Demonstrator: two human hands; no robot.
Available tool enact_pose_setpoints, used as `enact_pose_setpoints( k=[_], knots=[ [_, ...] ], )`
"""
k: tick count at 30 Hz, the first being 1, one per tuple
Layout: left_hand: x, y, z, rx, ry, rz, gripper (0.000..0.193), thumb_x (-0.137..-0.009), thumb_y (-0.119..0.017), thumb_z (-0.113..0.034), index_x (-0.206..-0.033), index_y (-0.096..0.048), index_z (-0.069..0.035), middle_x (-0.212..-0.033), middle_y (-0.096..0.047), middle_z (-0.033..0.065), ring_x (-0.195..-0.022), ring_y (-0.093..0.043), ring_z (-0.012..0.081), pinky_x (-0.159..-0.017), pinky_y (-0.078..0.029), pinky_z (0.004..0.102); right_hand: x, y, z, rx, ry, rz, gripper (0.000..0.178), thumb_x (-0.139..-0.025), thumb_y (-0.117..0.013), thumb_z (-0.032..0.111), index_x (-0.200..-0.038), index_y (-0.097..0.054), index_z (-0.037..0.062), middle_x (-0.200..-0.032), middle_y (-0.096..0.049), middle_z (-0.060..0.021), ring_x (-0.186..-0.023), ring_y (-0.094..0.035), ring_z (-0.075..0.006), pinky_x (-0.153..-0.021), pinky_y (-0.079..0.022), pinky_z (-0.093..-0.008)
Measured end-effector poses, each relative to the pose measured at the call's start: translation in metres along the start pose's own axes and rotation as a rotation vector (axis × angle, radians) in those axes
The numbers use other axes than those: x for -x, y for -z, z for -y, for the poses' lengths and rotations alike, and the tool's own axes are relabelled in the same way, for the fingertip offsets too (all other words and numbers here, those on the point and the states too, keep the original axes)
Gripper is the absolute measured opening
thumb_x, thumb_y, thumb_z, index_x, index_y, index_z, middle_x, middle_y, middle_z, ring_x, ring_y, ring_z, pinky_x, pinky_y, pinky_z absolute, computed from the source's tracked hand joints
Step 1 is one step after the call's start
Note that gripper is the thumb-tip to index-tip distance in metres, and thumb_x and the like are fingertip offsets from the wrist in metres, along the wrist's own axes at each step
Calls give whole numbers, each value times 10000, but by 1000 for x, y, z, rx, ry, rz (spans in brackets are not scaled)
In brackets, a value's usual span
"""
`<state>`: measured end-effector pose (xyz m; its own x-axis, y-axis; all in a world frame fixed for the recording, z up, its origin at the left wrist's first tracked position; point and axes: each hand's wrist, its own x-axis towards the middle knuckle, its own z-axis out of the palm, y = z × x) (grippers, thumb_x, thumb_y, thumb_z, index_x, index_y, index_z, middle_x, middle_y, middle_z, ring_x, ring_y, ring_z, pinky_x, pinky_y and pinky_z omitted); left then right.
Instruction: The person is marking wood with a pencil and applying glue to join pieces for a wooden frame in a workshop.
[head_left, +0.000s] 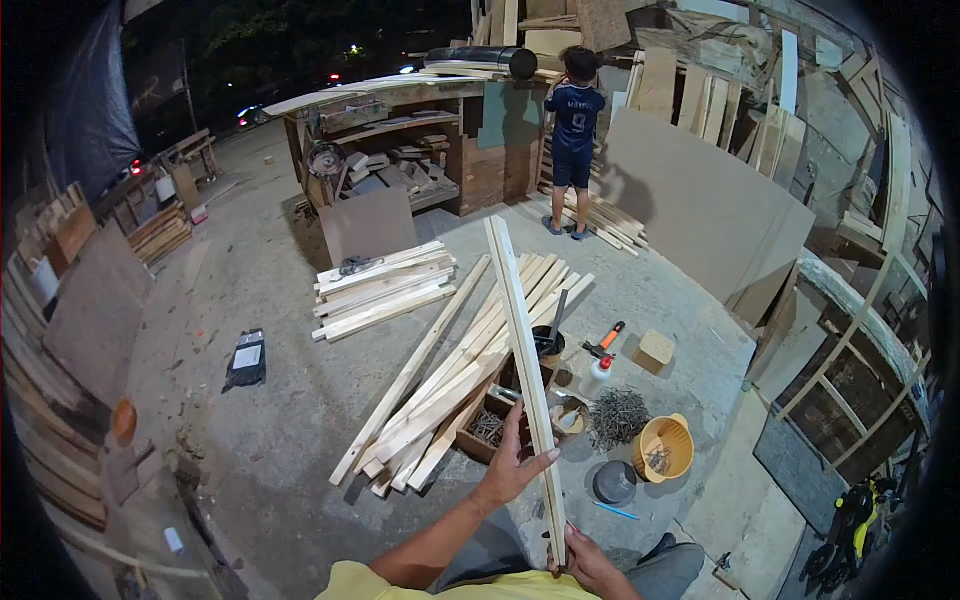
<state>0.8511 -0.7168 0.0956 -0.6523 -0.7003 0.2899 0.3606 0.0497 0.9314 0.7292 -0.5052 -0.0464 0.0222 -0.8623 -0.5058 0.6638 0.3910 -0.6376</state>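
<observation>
A long pale wooden strip (520, 340) slants up and away in front of me, its near end close to my yellow shirt. My left hand (508, 468) grips it partway along, thumb on one side and fingers on the other. Lower down, my right hand (590, 562) holds the near end, with some of its fingers hidden. Just beyond my left hand is a wooden box (478, 446) with nails in it. Past that lies a loose pile of similar strips (450, 385). A heap of nails (619, 418) and a yellow plastic basket (663, 449) are on the floor to the right.
A hammer (604, 340), a red-capped white bottle (597, 372), a beige block (655, 349), a dark round object (614, 482) and a blue pen-like stick (617, 511) lie nearby. Farther off are stacked strips (385, 290), a workbench (400, 110), a large board (700, 205) and a standing person (575, 140).
</observation>
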Motion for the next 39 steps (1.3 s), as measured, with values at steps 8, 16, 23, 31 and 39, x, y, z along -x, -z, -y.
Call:
enact_pose_setpoints(
  k=[8, 16, 23, 31, 39],
  knots=[
    [3, 0, 6, -24, -39, -8, 913, -871, -657, -56, -1521, -16, -85, -1389, -326, 110, -1103, -531, 197, -979, -452, 353, -2, 9, -5, 8, -4, 31, 407, -1035, -359, 385, -1160, -512, 29, -797, -606, -89, -676, -609, -214, -621, -499, -339],
    [1, 0, 6, -45, -9, -14, 888, -879, -646, -52, -1520, -32, -86, -1403, -320, 110, -1123, -507, 198, -983, -452, 353, -8, 17, -9, -3, 10, -25, 425, -1034, -361, 387, -1174, -518, 18, -791, -601, -88, -678, -609, -204, -626, -502, -330],
    [9, 1, 5, -26, -4, -51, 875, -887, -641, -65, -1518, -35, -83, -1397, -335, 121, -1125, -507, 207, -994, -445, 356, 1, 5, -5, 27, -19, -21, 414, -1031, -381, 383, -1157, -539, 22, -779, -599, -75, -668, -599, -189, -632, -511, -323],
    [4, 7, 33, -71, -26, -111, 834, -897, -611, -41, -1518, -56, -75, -1394, -395, 142, -1243, -444, 224, -1032, -416, 362, 5, 14, -1, 314, 46, -16, 318, -958, -580, 287, -1151, -603, 36, -859, -637, -26, -759, -587, -115, -711, -487, -278],
    [4, -5, 56, -208, 129, 75, 894, -882, -650, -90, -1533, -38, -124, -1461, -330, 127, -1260, -420, 239, -1025, -397, 373, -2, -1, 4, 413, 232, -101, 418, -804, -779, 184, -1144, -604, 15, -898, -616, 4, -813, -576, -82, -726, -479, -251]
  ],
)
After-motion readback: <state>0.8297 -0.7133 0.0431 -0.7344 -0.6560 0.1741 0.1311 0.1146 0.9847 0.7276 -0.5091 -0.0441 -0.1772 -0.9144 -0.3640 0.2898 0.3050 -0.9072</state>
